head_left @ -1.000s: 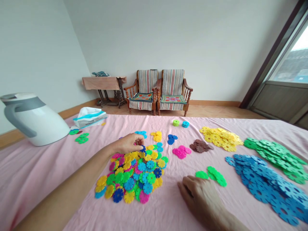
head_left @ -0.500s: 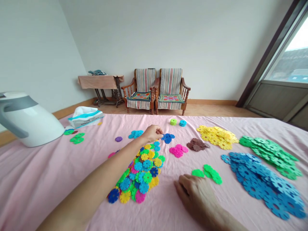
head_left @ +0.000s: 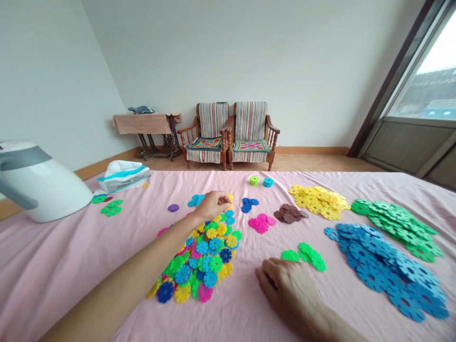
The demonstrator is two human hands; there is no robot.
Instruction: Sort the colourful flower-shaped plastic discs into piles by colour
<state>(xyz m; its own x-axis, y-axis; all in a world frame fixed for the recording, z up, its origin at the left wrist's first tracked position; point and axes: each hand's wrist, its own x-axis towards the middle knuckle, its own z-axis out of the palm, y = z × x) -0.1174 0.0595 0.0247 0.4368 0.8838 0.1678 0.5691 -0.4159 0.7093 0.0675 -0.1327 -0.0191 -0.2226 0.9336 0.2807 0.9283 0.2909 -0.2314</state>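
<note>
My left hand reaches over the far end of a mixed heap of coloured snowflake discs on the pink cloth. Its fingers are pinched together beside a few yellow discs, and what they hold is hidden. A small dark blue group lies just to the right of it. My right hand rests palm down on the cloth, fingers loosely flat, holding nothing. It lies near a few light green discs.
Sorted piles lie to the right: pink, brown, yellow, green and blue. Cyan discs and a purple one lie farther back. A white kettle and a tissue pack stand at the left.
My left hand went from the mixed heap out to the dark blue group, then drew back left to the yellow discs. My right hand stayed put.
</note>
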